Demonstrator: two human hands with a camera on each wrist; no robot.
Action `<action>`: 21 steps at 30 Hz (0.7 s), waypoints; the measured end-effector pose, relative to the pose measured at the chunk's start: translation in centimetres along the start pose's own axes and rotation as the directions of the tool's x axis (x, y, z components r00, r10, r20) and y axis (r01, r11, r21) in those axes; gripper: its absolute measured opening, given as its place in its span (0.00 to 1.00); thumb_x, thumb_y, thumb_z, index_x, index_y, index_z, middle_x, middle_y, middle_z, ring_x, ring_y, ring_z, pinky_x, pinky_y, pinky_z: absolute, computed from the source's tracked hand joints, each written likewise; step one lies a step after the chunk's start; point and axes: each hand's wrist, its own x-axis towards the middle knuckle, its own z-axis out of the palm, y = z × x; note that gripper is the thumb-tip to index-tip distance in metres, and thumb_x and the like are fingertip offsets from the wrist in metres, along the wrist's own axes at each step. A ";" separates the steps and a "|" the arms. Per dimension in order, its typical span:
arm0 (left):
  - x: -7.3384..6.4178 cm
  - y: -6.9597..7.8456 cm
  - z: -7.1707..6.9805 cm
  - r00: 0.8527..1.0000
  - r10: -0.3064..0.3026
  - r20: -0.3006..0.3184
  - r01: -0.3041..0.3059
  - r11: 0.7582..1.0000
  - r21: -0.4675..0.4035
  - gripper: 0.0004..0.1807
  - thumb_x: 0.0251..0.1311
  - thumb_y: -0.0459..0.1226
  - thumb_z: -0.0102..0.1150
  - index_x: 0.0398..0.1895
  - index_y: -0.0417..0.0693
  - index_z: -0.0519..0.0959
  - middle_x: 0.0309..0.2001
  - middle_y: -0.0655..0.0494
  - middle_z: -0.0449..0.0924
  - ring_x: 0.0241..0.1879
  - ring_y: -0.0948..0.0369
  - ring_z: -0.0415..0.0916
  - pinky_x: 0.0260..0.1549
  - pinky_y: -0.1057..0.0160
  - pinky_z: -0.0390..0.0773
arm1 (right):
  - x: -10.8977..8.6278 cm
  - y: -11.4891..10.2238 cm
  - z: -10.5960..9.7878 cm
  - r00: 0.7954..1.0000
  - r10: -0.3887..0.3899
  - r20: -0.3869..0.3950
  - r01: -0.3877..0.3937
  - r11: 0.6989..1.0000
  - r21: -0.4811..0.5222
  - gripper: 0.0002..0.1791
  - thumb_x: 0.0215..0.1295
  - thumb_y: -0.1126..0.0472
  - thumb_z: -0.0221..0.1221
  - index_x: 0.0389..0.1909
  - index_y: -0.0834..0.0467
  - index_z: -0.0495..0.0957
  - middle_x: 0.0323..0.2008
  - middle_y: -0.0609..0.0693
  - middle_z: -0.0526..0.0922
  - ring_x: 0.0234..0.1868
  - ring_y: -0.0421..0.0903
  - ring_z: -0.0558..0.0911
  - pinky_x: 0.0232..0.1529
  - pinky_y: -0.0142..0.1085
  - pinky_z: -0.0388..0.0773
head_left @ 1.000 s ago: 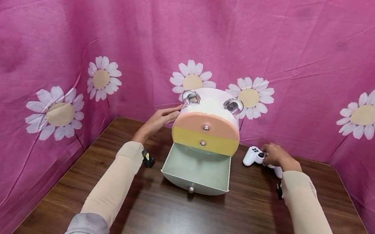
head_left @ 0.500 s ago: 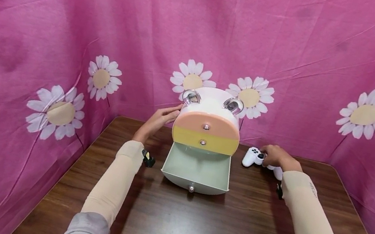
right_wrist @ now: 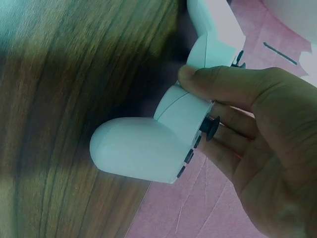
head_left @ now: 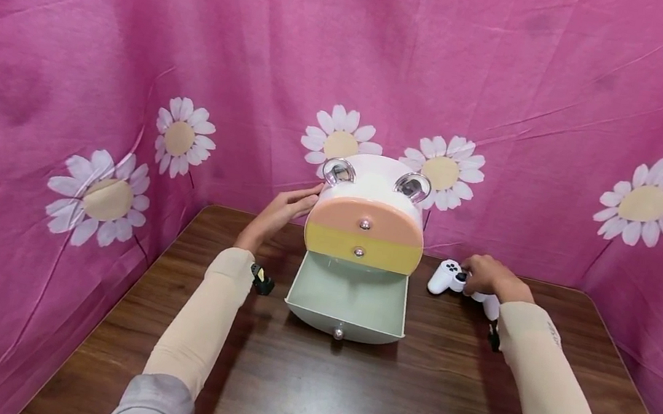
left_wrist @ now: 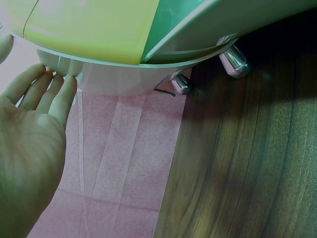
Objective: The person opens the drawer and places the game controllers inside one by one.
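Observation:
A small rounded drawer cabinet (head_left: pixel 378 184), white on top with two shiny round eyes, stands at the back middle of the table. Its orange drawer (head_left: pixel 392 222) and yellow drawer (head_left: pixel 332 243) are pushed in. The pale green bottom drawer (head_left: pixel 350 292) is pulled out, with nothing seen inside. My left hand (head_left: pixel 278 218) rests its nearly straight fingertips (left_wrist: pixel 71 85) against the cabinet's left side. To the right, my right hand (head_left: pixel 492 276) pinches a white game controller (right_wrist: pixel 141 148) by its middle, thumb on one face, fingers on the other. The hand covers the controller's centre in the head view.
The brown wooden table (head_left: pixel 298 394) stretches toward me in front of the drawer. A pink curtain (head_left: pixel 309 33) with white daisies surrounds the table at the back and sides. Metal feet (left_wrist: pixel 234 62) hold the cabinet's base off the tabletop.

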 end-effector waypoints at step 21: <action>0.0 0.1 0.0 1.000 -0.016 0.001 0.016 1.000 -0.016 0.31 0.80 0.52 0.57 0.81 0.58 0.68 0.82 0.62 0.64 0.79 0.58 0.66 0.78 0.58 0.69 | -2.6 -2.7 -3.4 0.996 -0.043 -0.079 0.037 0.996 -0.075 0.19 0.43 0.61 0.74 0.41 0.55 0.89 0.30 0.50 0.84 0.32 0.50 0.78 0.31 0.48 0.77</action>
